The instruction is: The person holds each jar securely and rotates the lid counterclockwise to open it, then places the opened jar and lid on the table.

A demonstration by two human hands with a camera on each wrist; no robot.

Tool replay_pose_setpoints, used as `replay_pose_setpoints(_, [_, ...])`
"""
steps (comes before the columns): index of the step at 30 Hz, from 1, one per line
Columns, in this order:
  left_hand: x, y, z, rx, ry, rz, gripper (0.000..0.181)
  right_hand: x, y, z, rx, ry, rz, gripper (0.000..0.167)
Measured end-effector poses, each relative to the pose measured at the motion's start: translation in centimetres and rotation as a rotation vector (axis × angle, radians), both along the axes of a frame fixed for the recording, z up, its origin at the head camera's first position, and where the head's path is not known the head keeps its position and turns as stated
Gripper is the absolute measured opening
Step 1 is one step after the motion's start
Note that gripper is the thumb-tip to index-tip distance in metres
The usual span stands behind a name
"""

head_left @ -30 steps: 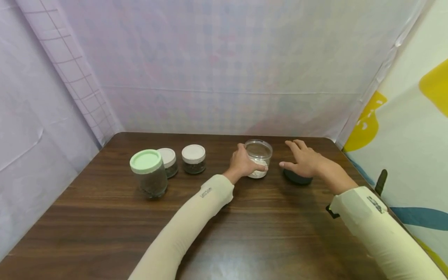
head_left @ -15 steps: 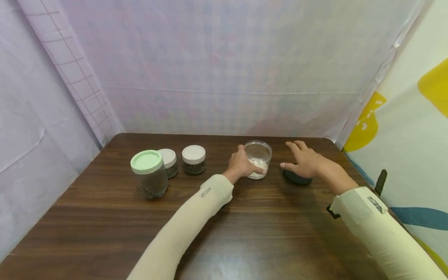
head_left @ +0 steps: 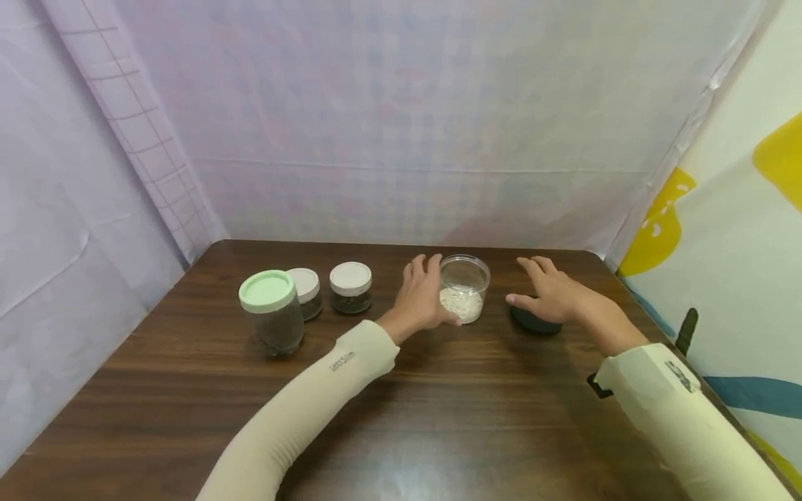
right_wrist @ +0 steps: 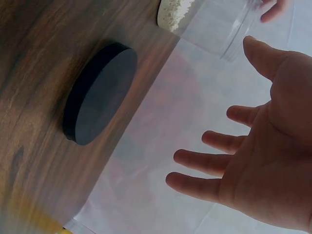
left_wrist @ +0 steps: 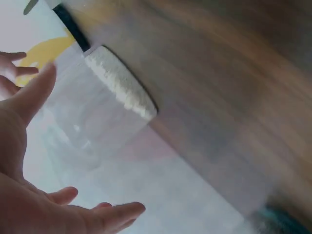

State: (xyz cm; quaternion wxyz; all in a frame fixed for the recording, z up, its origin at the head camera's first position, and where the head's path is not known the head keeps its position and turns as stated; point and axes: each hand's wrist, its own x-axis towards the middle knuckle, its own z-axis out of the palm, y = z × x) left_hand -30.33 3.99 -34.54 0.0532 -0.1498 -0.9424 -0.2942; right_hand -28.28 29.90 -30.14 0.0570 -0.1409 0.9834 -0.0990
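Layout of the brown table: clear tub at the dial's centre, twelve o'clock toward the back curtain.

Item: green-lidded jar, upright, between eight and nine o'clock, well apart from the tub.

Item: first white-lidded jar, at nine, partly hidden by the green-lidded one.

Item: second white-lidded jar, at nine, closer in, dark contents, lid on.

Item: left hand, just beside the tub at nine. Thumb and fingers spread wide, gripping nothing. The left wrist view is blurred, so a light touch cannot be ruled out.

Item: clear tub, upright and lidless, white granules in its lower part.

Item: black disc, flat on the table at three.

Item: right hand, raised over the disc's place at three, fingers apart and thumb wide, holding nothing.

Hazards, as judged: a sideways knock from the left thumb could tip the lidless tub and spill the granules; a careless swing toward nine could strike the second white-lidded jar. The disc's low edge offers little purchase, so a hasty grasp might merely slide it.
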Motion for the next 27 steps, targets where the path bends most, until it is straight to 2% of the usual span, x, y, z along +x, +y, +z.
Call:
replay_pose_setpoints(2, [0.3, -1.1, 0.5, -0.052, 0.07, -0.007, 0.107, 0.1, 0.2, 0.1, -0.009, 0.001, 0.004, 0.092])
replay_pose_setpoints(4, [0.4, -2.3, 1.1, -0.08, 0.135, 0.012, 0.093, 0.2, 0.3, 0.1, -0.016, -0.001, 0.009, 0.092])
replay_pose_setpoints(6, [0.3, -3.8, 2.0, -0.095, 0.186, 0.062, 0.083, 0.3, 0.4, 0.1, -0.022, -0.005, 0.012, 0.093])
replay_pose_setpoints(8, [0.2, -5.2, 2.8, -0.086, 0.194, 0.128, 0.078, 0.3, 0.5, 0.1, -0.024, -0.005, 0.01, 0.094])
replay_pose_setpoints(11, [-0.2, -7.2, 3.4, -0.035, 0.124, 0.216, 0.082, 0.3, 0.6, 0.0, -0.032, -0.01, -0.001, 0.094])
replay_pose_setpoints(15, [-0.5, -9.4, 3.0, 0.003, -0.005, 0.297, 0.098, 0.4, 0.8, -0.2, -0.038, -0.021, 0.002, 0.095])
replay_pose_setpoints(20, [-1.0, -11.0, 2.1, 0.014, -0.079, 0.338, 0.107, 0.4, 0.7, -0.4, -0.046, -0.027, 0.006, 0.096])
replay_pose_setpoints(27, [-1.8, -11.7, 1.0, 0.102, -0.167, 0.379, 0.115, 0.3, 0.6, -0.7, -0.055, -0.022, 0.02, 0.094])
